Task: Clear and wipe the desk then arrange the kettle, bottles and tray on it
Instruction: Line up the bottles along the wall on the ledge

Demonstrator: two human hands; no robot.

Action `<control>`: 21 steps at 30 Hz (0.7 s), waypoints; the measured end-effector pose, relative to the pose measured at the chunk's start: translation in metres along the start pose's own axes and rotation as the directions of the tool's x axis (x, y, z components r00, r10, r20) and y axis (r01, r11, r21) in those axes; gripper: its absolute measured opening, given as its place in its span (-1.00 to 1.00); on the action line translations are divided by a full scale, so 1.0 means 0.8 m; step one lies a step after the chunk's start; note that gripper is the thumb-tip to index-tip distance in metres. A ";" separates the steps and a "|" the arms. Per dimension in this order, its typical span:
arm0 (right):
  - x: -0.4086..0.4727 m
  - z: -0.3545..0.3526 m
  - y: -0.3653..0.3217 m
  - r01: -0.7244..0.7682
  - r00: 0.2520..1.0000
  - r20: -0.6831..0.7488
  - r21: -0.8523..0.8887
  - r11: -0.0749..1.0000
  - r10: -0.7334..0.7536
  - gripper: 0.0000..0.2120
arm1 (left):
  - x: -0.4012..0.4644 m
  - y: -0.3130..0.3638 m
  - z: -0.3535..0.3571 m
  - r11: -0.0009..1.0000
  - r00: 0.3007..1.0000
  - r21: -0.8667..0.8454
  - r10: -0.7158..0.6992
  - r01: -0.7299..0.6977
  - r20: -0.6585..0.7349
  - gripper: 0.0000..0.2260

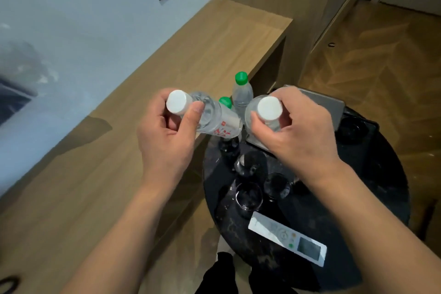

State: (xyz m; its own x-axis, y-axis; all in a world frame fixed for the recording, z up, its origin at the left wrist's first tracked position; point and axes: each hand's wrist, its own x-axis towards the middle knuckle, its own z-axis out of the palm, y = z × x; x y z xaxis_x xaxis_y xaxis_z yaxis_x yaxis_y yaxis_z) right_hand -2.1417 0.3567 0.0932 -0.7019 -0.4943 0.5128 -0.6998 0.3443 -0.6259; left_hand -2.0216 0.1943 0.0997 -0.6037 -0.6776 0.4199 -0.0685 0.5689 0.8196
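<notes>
A long wooden desk (181,55) runs along the pale wall on the left, its top bare in the stretch that shows. Over its near edge, the left hand (167,131) grips a clear white-capped bottle (212,119) by the neck, fingers curled behind the cap and the thumb pressed across the front. This bottle is tilted, cap toward the camera, its red-lettered label pointing down and to the right, its body hanging over the gap between the desk and a round black side table (381,174).

Just beyond, between the two hands, stand two green-capped bottles: a lower one (225,102) mostly hidden behind the tilted bottle, and a taller one (242,90) upright behind it. What they stand on is hidden.

To the right, the right hand (293,133) holds a second white-capped bottle (268,110) by the neck, fingers and thumb wrapped round it just under the cap. It is seen almost straight down, so little of its body shows. Behind this hand a grey tray (331,107) lies on the black table, partly covered by the hand.

Nearer on the same table stand several clear glasses (249,194), close together, and a white remote control (287,238) with a small screen lies at the front edge. Wooden herringbone floor (381,55) fills the right side.
</notes>
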 end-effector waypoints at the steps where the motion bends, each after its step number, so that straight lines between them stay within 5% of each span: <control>1: 0.004 0.005 -0.008 0.044 0.999 -0.004 0.039 0.998 -0.044 -0.69 | -0.003 0.006 -0.014 1.000 0.999 0.019 0.020 -0.019 -0.042 -0.89; 10: -0.003 0.101 -0.130 0.245 0.932 0.222 0.197 0.949 -0.287 -0.69 | -0.066 -0.001 -0.172 0.927 0.962 0.361 0.006 0.096 -0.271 -0.76; 15: -0.046 0.166 -0.219 0.316 0.763 0.486 0.293 0.902 -0.425 -0.71 | -0.141 -0.023 -0.275 0.889 0.903 0.385 -0.068 0.247 -0.425 -0.84; 21: -0.133 0.236 -0.352 0.346 0.584 0.610 0.409 0.844 -0.535 -0.70 | -0.252 -0.040 -0.404 0.806 0.723 0.317 -0.188 0.501 -0.665 -0.84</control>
State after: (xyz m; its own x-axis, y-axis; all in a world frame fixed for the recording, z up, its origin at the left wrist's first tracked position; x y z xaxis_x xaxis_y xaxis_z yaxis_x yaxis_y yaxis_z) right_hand -1.8448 0.1620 0.1039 0.0454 -0.9600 0.2764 -0.7795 -0.2071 -0.5912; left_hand -1.6407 0.1622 0.1150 0.1042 -0.9067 0.4088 -0.6090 0.2668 0.7469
